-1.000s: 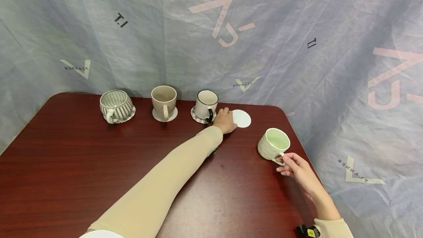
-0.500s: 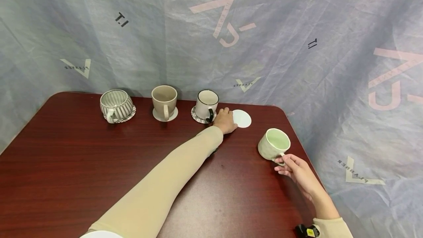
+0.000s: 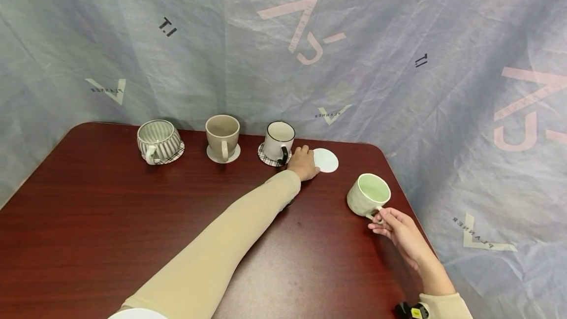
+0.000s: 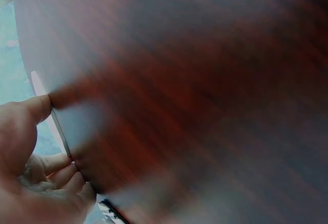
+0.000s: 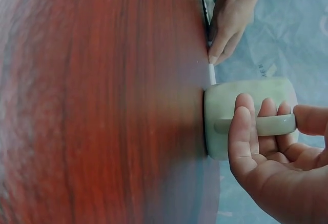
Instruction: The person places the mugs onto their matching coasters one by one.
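Observation:
At the table's far right lies a round white coaster (image 3: 327, 160). My left hand (image 3: 303, 162) holds its left edge, and in the left wrist view the thumb and fingertips meet the thin coaster (image 4: 57, 131) at separate points along the rim. A pale green mug (image 3: 366, 196) stands upright nearer me and to the right. With thumb and fingers, my right hand (image 3: 400, 233) grips the mug's handle; the right wrist view shows the thumb at the top of the handle and the fingers around it.
Left of the coaster, a white black-rimmed mug (image 3: 279, 142), a beige mug (image 3: 222, 134) and a striped cup (image 3: 158, 141) stand on coasters along the table's back edge. Grey printed cloth (image 3: 266, 73) hangs behind the table (image 3: 133, 210).
The view has shifted slightly. Both hands keep their places at the coaster and the green mug; the right fingers have moved a little around the handle.

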Demonstrator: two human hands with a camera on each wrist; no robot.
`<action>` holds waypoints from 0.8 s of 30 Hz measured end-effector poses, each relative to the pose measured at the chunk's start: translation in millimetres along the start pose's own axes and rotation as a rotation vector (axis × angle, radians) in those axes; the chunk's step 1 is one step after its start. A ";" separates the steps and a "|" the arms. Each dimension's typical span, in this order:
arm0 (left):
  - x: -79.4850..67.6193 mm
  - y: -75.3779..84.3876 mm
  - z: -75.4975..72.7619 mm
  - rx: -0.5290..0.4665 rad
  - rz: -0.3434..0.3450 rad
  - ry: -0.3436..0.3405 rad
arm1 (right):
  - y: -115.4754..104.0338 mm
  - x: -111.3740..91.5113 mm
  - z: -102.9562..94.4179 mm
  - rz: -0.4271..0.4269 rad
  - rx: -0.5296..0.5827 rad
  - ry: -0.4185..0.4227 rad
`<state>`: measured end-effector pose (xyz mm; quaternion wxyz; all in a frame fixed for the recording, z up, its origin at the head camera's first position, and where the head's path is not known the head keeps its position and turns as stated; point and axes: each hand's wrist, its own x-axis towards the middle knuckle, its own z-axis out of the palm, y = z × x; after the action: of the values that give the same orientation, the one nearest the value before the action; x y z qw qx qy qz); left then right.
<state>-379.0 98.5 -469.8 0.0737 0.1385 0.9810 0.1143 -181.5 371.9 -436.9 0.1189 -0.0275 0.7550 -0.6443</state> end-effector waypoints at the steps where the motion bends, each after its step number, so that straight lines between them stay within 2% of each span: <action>1: -0.3 0.0 0.1 0.000 -0.002 0.000 | -0.4 0.2 0.4 -0.001 -0.003 0.004; 7: -2.4 0.2 -0.2 0.012 -0.001 0.003 | -2.1 0.8 3.3 -0.009 -0.009 0.025; 17: 1.1 0.3 4.0 0.038 0.004 0.003 | -2.9 0.9 8.4 -0.042 0.058 0.080; 24: 1.5 -0.9 2.6 0.051 0.008 0.006 | -3.0 0.8 13.3 -0.052 0.059 0.135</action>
<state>-380.2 98.6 -472.7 0.0670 0.1438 0.9832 0.0900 -179.8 358.3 -435.9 0.0517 -0.0003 0.7411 -0.6694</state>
